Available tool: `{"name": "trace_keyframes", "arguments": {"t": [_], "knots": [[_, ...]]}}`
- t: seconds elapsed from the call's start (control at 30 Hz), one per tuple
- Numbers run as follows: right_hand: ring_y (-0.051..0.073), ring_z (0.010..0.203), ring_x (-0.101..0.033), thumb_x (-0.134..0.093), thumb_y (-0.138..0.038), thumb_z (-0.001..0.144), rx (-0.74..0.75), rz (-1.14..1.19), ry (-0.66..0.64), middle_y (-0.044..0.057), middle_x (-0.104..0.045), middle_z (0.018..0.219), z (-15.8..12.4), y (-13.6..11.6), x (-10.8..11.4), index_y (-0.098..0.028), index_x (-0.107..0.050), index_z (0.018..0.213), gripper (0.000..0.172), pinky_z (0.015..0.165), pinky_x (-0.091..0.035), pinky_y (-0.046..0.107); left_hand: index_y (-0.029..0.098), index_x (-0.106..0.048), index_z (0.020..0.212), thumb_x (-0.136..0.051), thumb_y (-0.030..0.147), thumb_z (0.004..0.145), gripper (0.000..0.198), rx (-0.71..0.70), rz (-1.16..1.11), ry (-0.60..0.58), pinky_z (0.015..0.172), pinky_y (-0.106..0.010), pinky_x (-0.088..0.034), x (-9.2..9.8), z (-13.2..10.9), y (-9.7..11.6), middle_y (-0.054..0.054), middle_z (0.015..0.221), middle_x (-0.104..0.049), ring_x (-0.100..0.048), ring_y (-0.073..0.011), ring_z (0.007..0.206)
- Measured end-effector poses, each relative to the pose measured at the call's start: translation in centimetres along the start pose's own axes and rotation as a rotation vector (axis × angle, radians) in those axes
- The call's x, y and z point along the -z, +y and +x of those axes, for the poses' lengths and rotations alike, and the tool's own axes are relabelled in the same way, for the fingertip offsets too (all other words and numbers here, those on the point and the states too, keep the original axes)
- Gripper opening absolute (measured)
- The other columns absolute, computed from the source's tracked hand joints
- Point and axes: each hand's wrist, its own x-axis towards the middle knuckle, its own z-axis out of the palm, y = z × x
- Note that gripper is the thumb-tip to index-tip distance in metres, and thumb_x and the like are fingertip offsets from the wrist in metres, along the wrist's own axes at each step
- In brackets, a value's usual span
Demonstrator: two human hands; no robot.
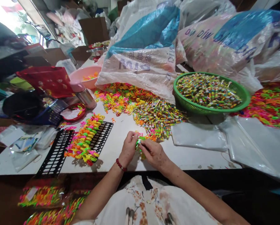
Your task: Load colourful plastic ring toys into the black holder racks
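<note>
Close together at the middle of the white table (116, 134), my left hand (130, 145) and my right hand (155, 153) pinch a small green and white piece (139, 141) between their fingertips. A red bead bracelet (121, 165) circles my left wrist. Just beyond my hands lies a pile of small wrapped sticks (159, 117), with a heap of bright plastic pieces (117, 98) behind it to the left. Left of my hands, rows of colourful pieces (85, 139) stand on a black slotted rack (102, 134).
A green basket (245, 101) full of wrapped sticks is at the right, near flat clear bags (199, 136). Large white and blue sacks (144, 40) stand behind. A metal flask (87, 98), a pink basin (91, 82) and another black rack (53, 156) are at the left.
</note>
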Motion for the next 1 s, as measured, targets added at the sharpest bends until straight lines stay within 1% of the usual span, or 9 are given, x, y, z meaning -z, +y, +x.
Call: {"name": "trace_keyframes", "arguments": {"t": [0.13,0.23,0.3,0.37,0.5,0.6,0.7,0.9,1.0], "knots": [[0.017,0.076,-0.06,-0.046,-0.028,0.099,0.003,0.01,-0.037,0.005,-0.066,0.083,0.2,0.6,0.1,-0.021,-0.063,0.095,0.019,0.071,-0.048,0.03,0.019,-0.054,0.08,-0.058,0.049,0.087,0.03,-0.055,0.126,-0.036,0.057,-0.022,-0.037,1.0,0.5,0.0,0.003,0.071,-0.051,-0.043,-0.0111,0.063],[0.022,0.091,-0.06,-0.047,-0.028,0.099,0.032,-0.153,-0.019,0.009,-0.069,0.097,0.5,1.7,0.9,-0.019,-0.065,0.105,0.021,0.085,-0.049,0.036,0.021,-0.052,0.083,-0.054,0.047,0.089,0.028,-0.078,0.223,0.139,0.058,-0.023,-0.038,2.9,1.5,-0.4,0.002,0.071,-0.051,-0.046,-0.0126,0.062],[0.025,0.099,-0.057,-0.047,-0.026,0.098,0.032,-0.324,0.047,0.012,-0.068,0.103,0.5,2.8,1.8,-0.018,-0.067,0.104,0.023,0.091,-0.046,0.041,0.021,-0.051,0.085,-0.049,0.043,0.092,0.024,-0.138,0.436,0.252,0.062,-0.027,-0.041,4.5,2.3,-0.5,0.001,0.071,-0.052,-0.049,-0.0152,0.063],[0.027,0.1,-0.054,-0.048,-0.025,0.098,0.013,-0.458,0.094,0.012,-0.068,0.105,0.7,3.9,2.7,-0.017,-0.069,0.1,0.023,0.092,-0.044,0.043,0.021,-0.053,0.087,-0.053,0.036,0.09,0.016,-0.236,0.699,0.293,0.073,-0.035,-0.045,5.6,2.8,-0.3,-0.005,0.081,-0.057,-0.055,-0.0209,0.077],[0.028,0.1,-0.051,-0.05,-0.025,0.096,-0.013,-0.606,0.097,0.011,-0.067,0.106,1.5,5.3,4.1,-0.019,-0.071,0.098,0.021,0.089,-0.042,0.044,0.017,-0.059,0.106,-0.059,0.024,0.085,0.023,-0.434,1.083,0.144,0.1,-0.046,-0.038,5.0,3.7,0.0,-0.015,0.114,-0.058,-0.048,-0.0302,0.111],[0.028,0.099,-0.05,-0.052,-0.022,0.094,-0.016,-0.661,0.031,0.012,-0.066,0.104,2.1,5.8,4.3,-0.019,-0.071,0.094,0.019,0.088,-0.042,0.043,0.018,-0.061,0.112,-0.053,0.02,0.088,0.025,-0.501,1.244,-0.095,0.096,-0.042,-0.04,3.0,4.6,-0.5,-0.012,0.118,-0.058,-0.045,-0.0286,0.113],[0.028,0.095,-0.051,-0.052,-0.02,0.093,-0.033,-0.669,-0.011,0.013,-0.065,0.1,2.0,6.3,4.3,-0.018,-0.071,0.09,0.019,0.087,-0.045,0.043,0.021,-0.065,0.096,-0.05,0.022,0.09,0.016,-0.502,1.342,-0.231,0.087,-0.041,-0.041,1.6,5.7,-1.4,-0.01,0.109,-0.061,-0.046,-0.0282,0.108],[0.027,0.1,-0.057,-0.047,-0.027,0.097,-0.066,-0.52,0.135,0.013,-0.065,0.102,-0.1,8.0,5.8,-0.019,-0.07,0.099,0.025,0.093,-0.048,0.044,0.019,-0.061,0.086,-0.051,0.02,0.088,0.01,-0.457,1.353,-0.199,0.082,-0.04,-0.039,1.9,6.6,-2.3,-0.011,0.094,-0.061,-0.051,-0.0263,0.094],[0.027,0.103,-0.06,-0.046,-0.029,0.097,-0.143,-0.447,0.22,0.014,-0.066,0.107,-1.6,8.5,6.9,-0.018,-0.068,0.106,0.026,0.096,-0.049,0.044,0.019,-0.058,0.084,-0.051,0.027,0.09,0.013,-0.401,1.162,-0.021,0.08,-0.037,-0.042,3.0,7.6,-1.5,-0.009,0.088,-0.06,-0.053,-0.0234,0.086]]}}
